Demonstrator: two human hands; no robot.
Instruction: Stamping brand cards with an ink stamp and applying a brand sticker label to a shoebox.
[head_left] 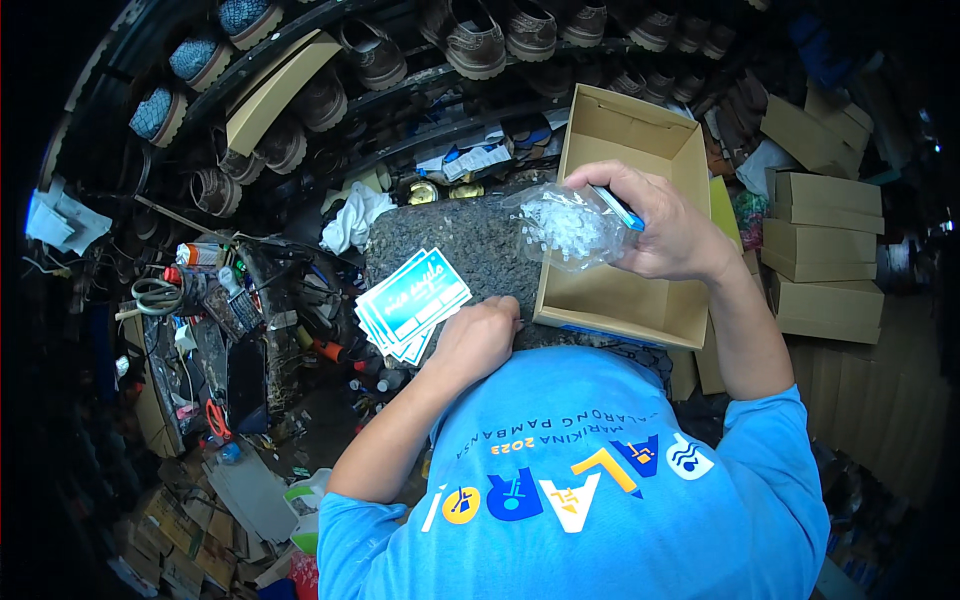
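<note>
My right hand point(665, 225) grips a clear plastic bag point(572, 228) filled with small white pieces, held over the left side of an open brown cardboard box point(640, 312). A slim blue-and-white item point(622, 210) sits between its thumb and fingers; its kind is unclear. My left hand point(484, 338) is closed and rests on the dark rough-topped work surface point(490, 235), left of the box. Whatever its curled fingers may hold is hidden. Just left of it lies a fanned stack of teal-and-white printed cards point(415, 300).
Brown shoes point(475, 45) line dark shelves along the back. Folded cardboard boxes point(825, 255) are stacked at the right. A crumpled white cloth point(357, 217) lies behind the cards. Tools and a coiled cable point(157, 296) clutter the left; scraps cover the lower left.
</note>
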